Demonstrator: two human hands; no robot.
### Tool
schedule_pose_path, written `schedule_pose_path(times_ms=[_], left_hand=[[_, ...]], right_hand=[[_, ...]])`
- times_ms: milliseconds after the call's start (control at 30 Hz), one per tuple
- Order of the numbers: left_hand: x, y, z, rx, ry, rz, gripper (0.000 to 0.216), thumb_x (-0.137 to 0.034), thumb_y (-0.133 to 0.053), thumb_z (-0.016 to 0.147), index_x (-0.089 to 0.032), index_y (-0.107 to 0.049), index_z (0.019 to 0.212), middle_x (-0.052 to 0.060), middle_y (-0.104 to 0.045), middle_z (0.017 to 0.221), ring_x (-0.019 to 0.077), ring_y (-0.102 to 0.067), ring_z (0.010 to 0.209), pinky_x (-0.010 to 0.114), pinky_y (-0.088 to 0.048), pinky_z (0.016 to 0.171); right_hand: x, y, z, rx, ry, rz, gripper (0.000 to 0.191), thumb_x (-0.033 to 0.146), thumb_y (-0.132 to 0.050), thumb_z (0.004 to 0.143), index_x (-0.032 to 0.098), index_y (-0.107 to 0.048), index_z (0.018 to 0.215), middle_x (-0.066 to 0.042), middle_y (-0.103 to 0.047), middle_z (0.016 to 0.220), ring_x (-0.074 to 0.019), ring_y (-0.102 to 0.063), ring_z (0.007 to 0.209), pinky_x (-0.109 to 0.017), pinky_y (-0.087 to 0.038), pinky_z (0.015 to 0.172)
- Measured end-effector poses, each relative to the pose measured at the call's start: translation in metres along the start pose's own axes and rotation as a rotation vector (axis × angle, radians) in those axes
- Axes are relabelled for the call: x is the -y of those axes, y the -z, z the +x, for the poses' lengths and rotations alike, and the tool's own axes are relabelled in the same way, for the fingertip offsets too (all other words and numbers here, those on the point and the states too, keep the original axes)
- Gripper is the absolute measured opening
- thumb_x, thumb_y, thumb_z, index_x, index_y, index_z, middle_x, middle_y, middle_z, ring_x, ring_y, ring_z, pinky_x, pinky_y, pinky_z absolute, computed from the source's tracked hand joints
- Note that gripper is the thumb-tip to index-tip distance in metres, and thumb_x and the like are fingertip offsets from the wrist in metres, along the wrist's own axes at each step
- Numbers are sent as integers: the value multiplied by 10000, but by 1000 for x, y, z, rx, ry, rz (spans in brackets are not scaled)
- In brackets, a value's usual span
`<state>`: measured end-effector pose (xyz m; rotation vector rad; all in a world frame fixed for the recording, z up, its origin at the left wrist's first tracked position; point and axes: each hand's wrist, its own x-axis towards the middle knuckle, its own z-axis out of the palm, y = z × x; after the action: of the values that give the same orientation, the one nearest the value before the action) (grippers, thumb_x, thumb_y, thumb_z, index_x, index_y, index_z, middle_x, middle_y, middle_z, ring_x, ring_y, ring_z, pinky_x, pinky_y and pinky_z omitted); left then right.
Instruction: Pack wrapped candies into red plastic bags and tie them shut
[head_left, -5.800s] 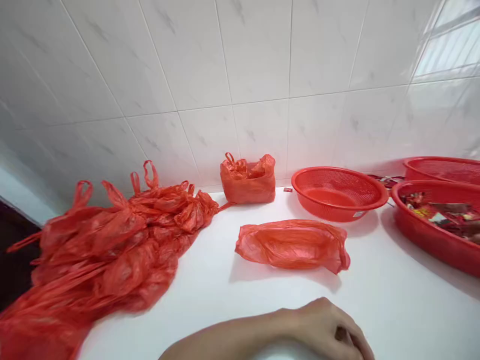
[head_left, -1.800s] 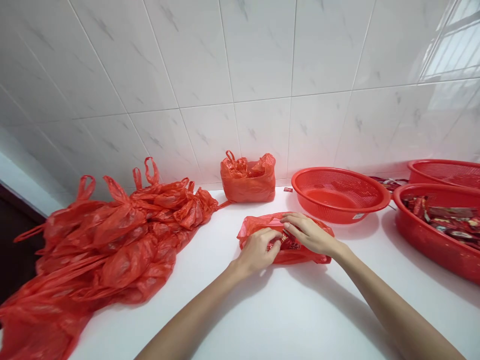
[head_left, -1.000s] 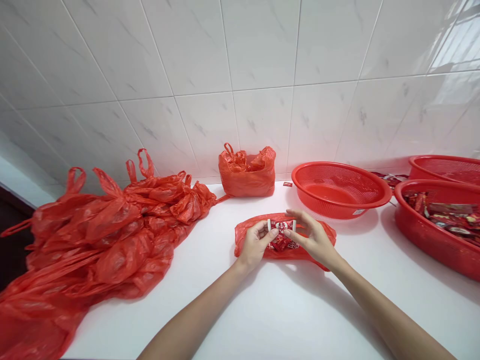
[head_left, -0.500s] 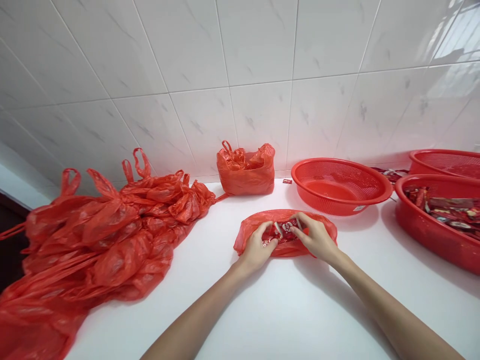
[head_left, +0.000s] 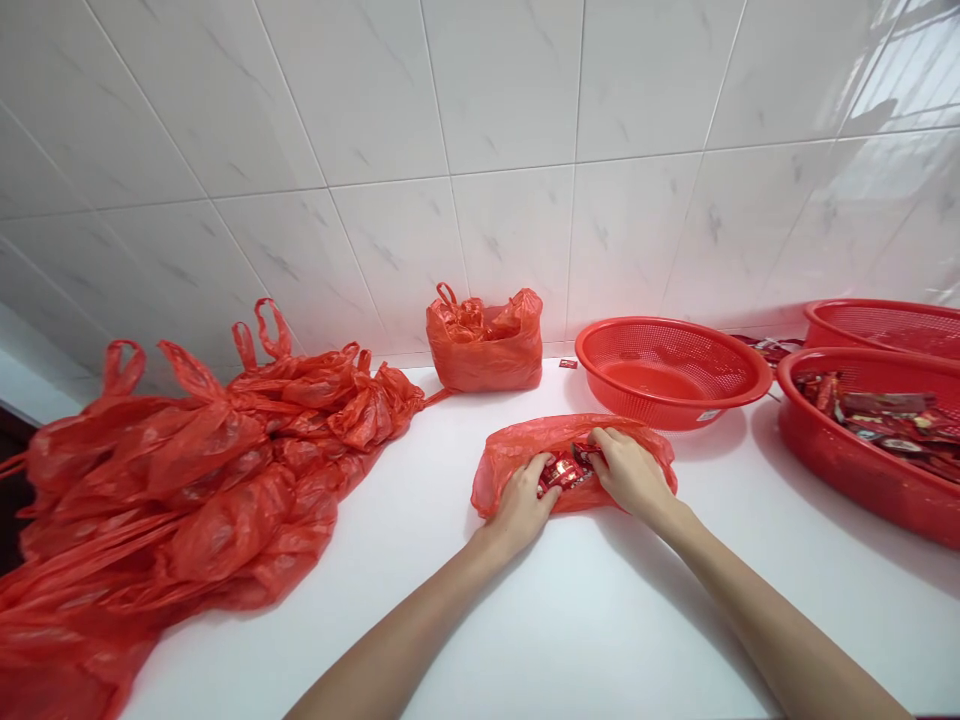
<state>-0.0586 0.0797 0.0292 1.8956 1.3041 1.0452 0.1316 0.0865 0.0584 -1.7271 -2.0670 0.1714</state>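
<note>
A red plastic bag [head_left: 499,455] lies with its mouth open on the white table in front of me, and both my hands reach into it. My left hand [head_left: 525,505] has its thumb and fingers around shiny red packets [head_left: 562,470] at the left of the opening. At the right of it, my right hand [head_left: 630,475] curls its fingers over a dark red packet [head_left: 583,453]. The tips of the right fingers are partly hidden among the packets. How many packets each hand grips cannot be made out.
Tied red bags [head_left: 247,480] are heaped at the left. Another red bag [head_left: 487,355] stands by the tiled wall. A red colander [head_left: 667,408] sits behind my right hand, with a small red packet [head_left: 568,364] beside it. A red basin [head_left: 825,470] of packets stands at the right.
Both hands have lowered the packets deeper into the bag; the dark red packet, held up and visible before, now lies mostly under my right fingers. The view has shifted slightly.
</note>
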Motion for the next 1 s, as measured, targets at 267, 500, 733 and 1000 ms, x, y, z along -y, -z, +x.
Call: schedule_pose_path(times_ms=[267, 500, 733, 1000], left_hand=[[-1, 12, 2, -25, -81, 8, 278, -86, -644, 756, -241, -741, 966, 39, -728, 967, 237, -665, 914, 403, -526, 900], [-4, 16, -2, -184, -265, 39, 356, -6, -518, 762, -231, -695, 974, 18, -617, 901, 176, -636, 853, 306, -534, 779], [-4, 14, -3, -238, -308, 41, 245, -45, -511, 811, -231, -640, 905, 57, -601, 1046, 210, -630, 988, 353, -538, 847], [-7, 18, -5, -93, -126, -223, 449, -82, -584, 728, -217, -585, 1155, 70, -676, 1147, 237, -631, 1101, 405, -495, 987]], right_hand=[[3, 0, -2, 3, 139, 196, 356, 60, -507, 784, 190, -611, 1099, -98, -664, 1060, -236, -638, 974, -330, -495, 809], [16, 3, -8, 174, 175, 907, 373, 233, -612, 804, 200, -609, 1176, -92, -672, 1216, -253, -660, 1073, -404, -538, 934], [32, 4, -11, 233, 145, 1116, 347, 421, -746, 815, 193, -676, 1068, -90, -701, 1096, -241, -666, 1012, -391, -554, 900], [18, 0, -6, 110, 136, 1064, 316, 223, -673, 744, 192, -663, 1059, -88, -716, 1082, -250, -673, 1019, -401, -550, 894]])
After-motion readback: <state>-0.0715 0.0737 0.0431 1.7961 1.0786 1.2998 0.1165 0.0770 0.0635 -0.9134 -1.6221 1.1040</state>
